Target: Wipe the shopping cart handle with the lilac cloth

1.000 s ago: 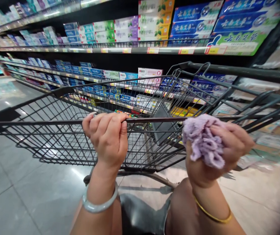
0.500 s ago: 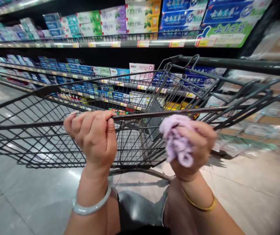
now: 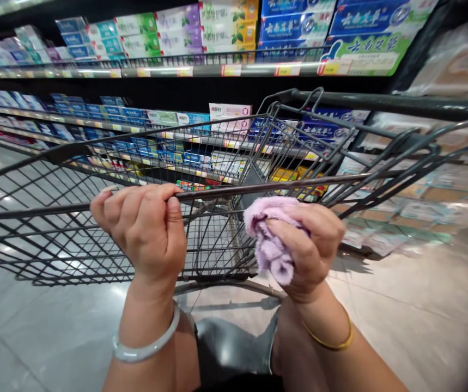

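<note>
A dark wire shopping cart (image 3: 74, 239) stands sideways in front of me, its near top rim running across the view. My left hand (image 3: 146, 228) is wrapped over that rim from above, fingers closed round the bar. In my right hand (image 3: 315, 245) a crumpled lilac cloth (image 3: 272, 239) is bunched up, just below and against or close to the rim; whether it touches the bar I cannot tell. The cart's push handle (image 3: 401, 103) is at the upper right, apart from both hands. Through the mesh the basket shows bare wire.
Behind the cart, shelves hold rows of boxed goods (image 3: 217, 27), with price tags (image 3: 231, 69) along the shelf edge. Wrapped packs (image 3: 421, 190) are stacked at the right. Grey tiles (image 3: 25, 337) cover the floor. My knees are close below the cart.
My right hand with the cloth has moved left and slightly down from the rim. My left hand keeps its hold on the bar. The whole view has shifted slightly.
</note>
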Action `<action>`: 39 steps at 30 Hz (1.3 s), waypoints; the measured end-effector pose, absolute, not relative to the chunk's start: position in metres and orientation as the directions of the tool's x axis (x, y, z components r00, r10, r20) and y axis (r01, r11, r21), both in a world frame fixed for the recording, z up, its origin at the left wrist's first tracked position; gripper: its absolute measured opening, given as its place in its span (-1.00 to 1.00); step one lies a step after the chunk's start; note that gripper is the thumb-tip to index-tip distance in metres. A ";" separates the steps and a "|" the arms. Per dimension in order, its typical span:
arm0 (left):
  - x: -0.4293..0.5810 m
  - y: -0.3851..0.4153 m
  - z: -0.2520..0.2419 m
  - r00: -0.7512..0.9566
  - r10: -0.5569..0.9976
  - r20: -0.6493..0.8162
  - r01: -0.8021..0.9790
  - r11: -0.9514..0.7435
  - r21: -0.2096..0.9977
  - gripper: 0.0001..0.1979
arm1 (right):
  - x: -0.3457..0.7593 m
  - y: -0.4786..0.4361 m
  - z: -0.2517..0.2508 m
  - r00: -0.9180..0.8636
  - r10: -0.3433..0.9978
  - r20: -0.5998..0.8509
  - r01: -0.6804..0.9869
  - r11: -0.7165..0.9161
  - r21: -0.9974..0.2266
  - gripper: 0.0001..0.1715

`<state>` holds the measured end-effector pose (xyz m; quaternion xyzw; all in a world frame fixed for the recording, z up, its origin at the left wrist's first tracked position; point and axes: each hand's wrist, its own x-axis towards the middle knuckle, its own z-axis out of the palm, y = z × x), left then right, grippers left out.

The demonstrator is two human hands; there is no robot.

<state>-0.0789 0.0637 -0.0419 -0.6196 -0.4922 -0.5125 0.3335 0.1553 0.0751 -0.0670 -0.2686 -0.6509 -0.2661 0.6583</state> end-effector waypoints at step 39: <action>-0.078 0.057 -0.038 -0.022 0.341 0.940 0.946 -0.297 0.130 -0.69 | 0.124 0.074 -0.105 -0.152 0.101 0.983 0.632 0.775 0.018 -0.81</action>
